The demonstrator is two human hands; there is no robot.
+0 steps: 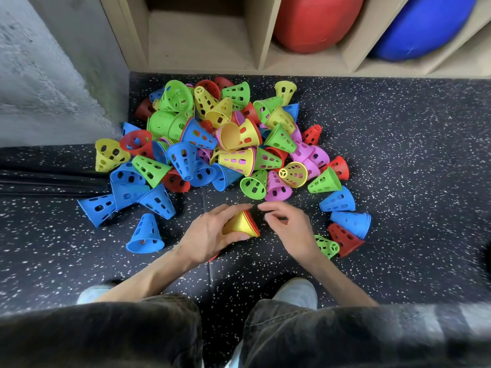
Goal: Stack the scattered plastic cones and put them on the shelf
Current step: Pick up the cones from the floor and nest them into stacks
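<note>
A heap of perforated plastic cones [212, 144] in blue, green, yellow, red and pink lies on the dark speckled floor before the wooden shelf [199, 41]. My left hand [210, 235] grips a small stack of cones [240, 224], yellow on the outside with red rims showing at its wide end. My right hand [287, 227] hovers just right of the stack with loosely curled fingers and holds nothing. A lone blue cone [145, 235] stands to the left of my left hand. Blue, red and green cones [345, 229] lie right of my right hand.
The shelf's left compartment is bare inside; a red ball [316, 22] and a blue ball [422, 25] fill the compartments to the right. A grey concrete wall [53, 70] rises at the left. My knees and shoes [297, 290] are at the bottom.
</note>
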